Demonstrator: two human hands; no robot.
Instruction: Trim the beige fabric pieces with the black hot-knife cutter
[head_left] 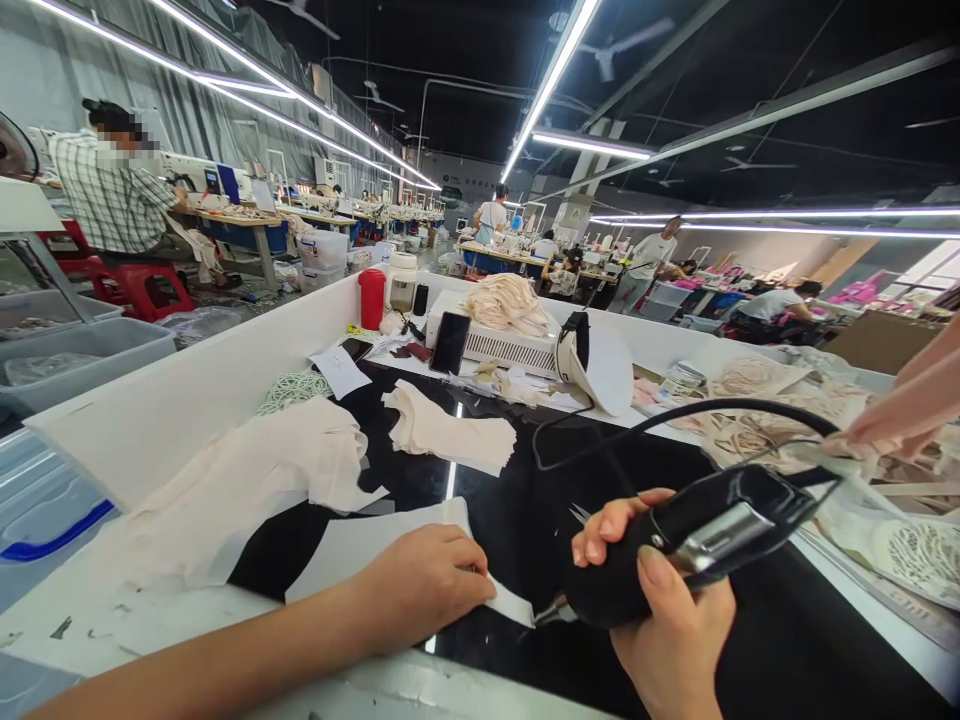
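My right hand is wrapped around a black corded handheld power tool with a pointed metal tip. That tip meets the end of a narrow pale fabric strip, over the glossy black tabletop. My left hand is closed on the fabric piece that the strip belongs to, its fingers pressed together near the strip. Just beyond the tool lies a pair of pointed metal tips, perhaps tweezers or scissors, partly hidden by my right hand.
Cut fabric pieces and a larger fabric pile lie ahead and left. At the back stand a phone, a red container and a white visor. Another person's blurred arm reaches in at right, near the tool's cord.
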